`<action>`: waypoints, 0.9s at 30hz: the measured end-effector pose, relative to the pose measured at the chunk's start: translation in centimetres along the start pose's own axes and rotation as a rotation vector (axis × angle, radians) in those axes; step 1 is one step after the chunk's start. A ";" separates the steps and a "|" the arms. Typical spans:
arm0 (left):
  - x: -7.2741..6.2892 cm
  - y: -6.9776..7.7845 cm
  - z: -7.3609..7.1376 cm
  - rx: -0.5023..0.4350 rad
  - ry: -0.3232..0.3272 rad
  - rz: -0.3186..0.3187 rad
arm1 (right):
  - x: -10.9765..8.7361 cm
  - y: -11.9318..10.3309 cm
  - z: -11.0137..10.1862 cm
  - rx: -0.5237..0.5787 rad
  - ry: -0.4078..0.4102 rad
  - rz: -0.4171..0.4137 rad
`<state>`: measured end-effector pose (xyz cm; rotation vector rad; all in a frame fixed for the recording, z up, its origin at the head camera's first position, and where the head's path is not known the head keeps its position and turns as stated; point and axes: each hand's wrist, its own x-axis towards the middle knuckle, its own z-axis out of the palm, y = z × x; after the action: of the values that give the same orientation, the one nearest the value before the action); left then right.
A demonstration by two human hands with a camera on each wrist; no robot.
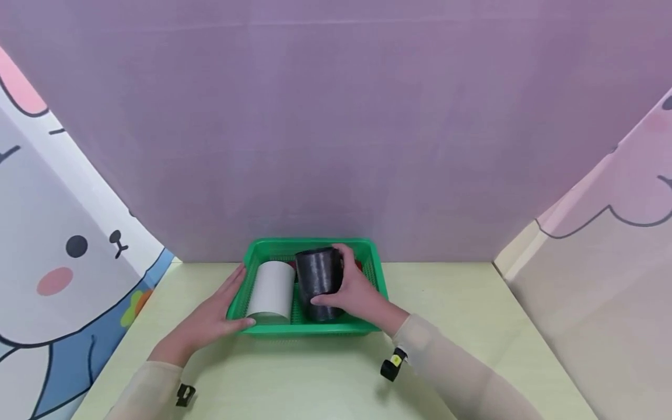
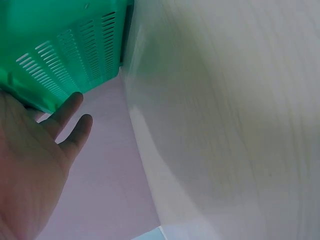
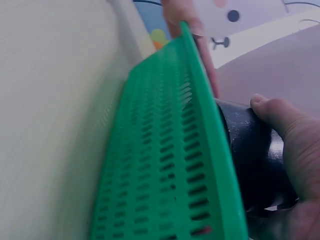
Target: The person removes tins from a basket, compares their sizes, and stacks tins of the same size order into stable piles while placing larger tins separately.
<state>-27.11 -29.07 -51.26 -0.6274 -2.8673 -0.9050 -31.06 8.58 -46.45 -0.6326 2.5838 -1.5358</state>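
Note:
In the head view a green basket (image 1: 310, 330) with slotted sides sits against the back wall. My right hand (image 1: 357, 294) grips a black cylindrical cup (image 1: 317, 277) in its right half, thumb across the near side and fingers round the far right. The right wrist view shows the thumb on the dark glossy cup (image 3: 255, 155) past the basket rim. Left of the cup a white cylinder (image 1: 273, 289) leans inside the basket. My left hand (image 1: 210, 315) touches the basket's left side, fingers fairly straight and spread, thumb at the front corner.
Something red (image 1: 359, 265) shows partly behind the cup in the basket. A pale wood-grain table (image 1: 294, 379) lies under it. The purple back wall (image 1: 336, 128) rises behind, with cartoon-printed panels (image 1: 68, 245) at the sides.

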 end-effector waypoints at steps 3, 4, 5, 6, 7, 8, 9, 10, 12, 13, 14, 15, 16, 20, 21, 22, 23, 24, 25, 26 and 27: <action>-0.2 0.1 -0.1 -0.007 0.004 0.000 | -0.7 0.1 -1.2 0.040 0.053 -0.008; -0.2 0.1 -0.2 -0.011 0.004 0.000 | -0.9 0.3 -1.7 0.049 0.071 -0.010; -0.2 0.1 -0.2 -0.011 0.005 0.000 | -1.0 0.3 -2.1 0.060 0.087 -0.013; -0.2 0.1 -0.2 -0.014 0.007 0.000 | -1.2 0.4 -2.5 0.070 0.103 -0.014; -0.2 0.1 -0.2 -0.015 0.008 0.003 | -1.3 0.6 -2.9 0.083 0.115 -0.018; -0.2 0.0 -0.2 -0.014 0.008 0.004 | -1.5 0.7 -3.4 0.092 0.128 -0.020; -0.2 -0.1 -0.1 -0.013 0.008 0.008 | -1.6 0.8 -3.8 0.102 0.139 -0.024; -0.1 -0.1 -0.1 -0.012 0.008 0.008 | -1.8 1.0 -4.1 0.103 0.152 -0.029; -0.1 -0.2 0.1 -0.015 0.010 0.009 | -2.1 1.3 -4.8 0.116 0.182 -0.040; 0.0 -0.2 0.1 -0.017 0.010 0.008 | -2.2 1.5 -5.0 0.123 0.198 -0.049; 0.0 -0.2 0.2 -0.020 0.008 0.006 | -2.4 1.7 -5.3 0.123 0.215 -0.056; 0.0 -0.2 0.2 -0.023 0.006 0.005 | -2.6 1.9 -5.6 0.127 0.231 -0.067; 0.0 -0.2 0.2 -0.027 0.005 0.002 | -2.7 2.1 -5.8 0.129 0.248 -0.081; 0.1 -0.1 0.4 -0.031 0.001 -0.002 | -3.3 3.0 -6.9 0.126 0.310 -0.161; 0.1 0.1 0.3 -0.029 0.002 0.000 | -3.4 3.2 -7.2 0.128 0.322 -0.176; 0.0 0.2 0.3 -0.025 0.001 0.000 | -3.4 3.5 -7.4 0.121 0.336 -0.191; 0.0 0.3 0.2 -0.019 0.000 0.000 | -3.5 3.7 -7.7 0.115 0.348 -0.202; -0.1 0.5 0.1 -0.013 -0.002 0.000 | -3.5 3.9 -8.0 0.111 0.359 -0.212; -0.1 0.6 0.0 -0.006 -0.005 0.000 | -3.5 4.0 -8.2 0.108 0.367 -0.218; -0.2 0.8 -0.1 0.001 -0.007 0.000 | -3.6 4.1 -8.5 0.107 0.373 -0.226; -0.2 0.8 -0.2 0.007 -0.008 0.003 | -3.6 4.4 -8.7 0.102 0.381 -0.238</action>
<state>-26.58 -28.64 -50.66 -0.6352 -2.8745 -0.8938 -31.42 18.95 -46.39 -0.7207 2.7482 -2.0257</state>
